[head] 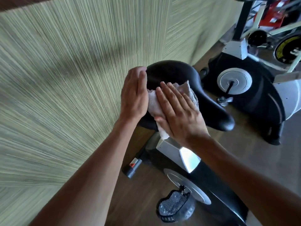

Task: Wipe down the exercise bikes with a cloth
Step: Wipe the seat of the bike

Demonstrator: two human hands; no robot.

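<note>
Right hand [179, 111]: flat, fingers straight, pressing white cloth [154, 103] onto black saddle [179, 74]. Left hand [134, 93]: flat against saddle edge, holding nothing. Risk: loose cloth bunches, slides off.

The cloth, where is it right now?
In the head view, centre frame, the cloth lies on the black saddle, pressed under the right hand, with the left hand beside it.

Two bare forearms, hands [177, 111] ungloved, no sleeves visible
</note>
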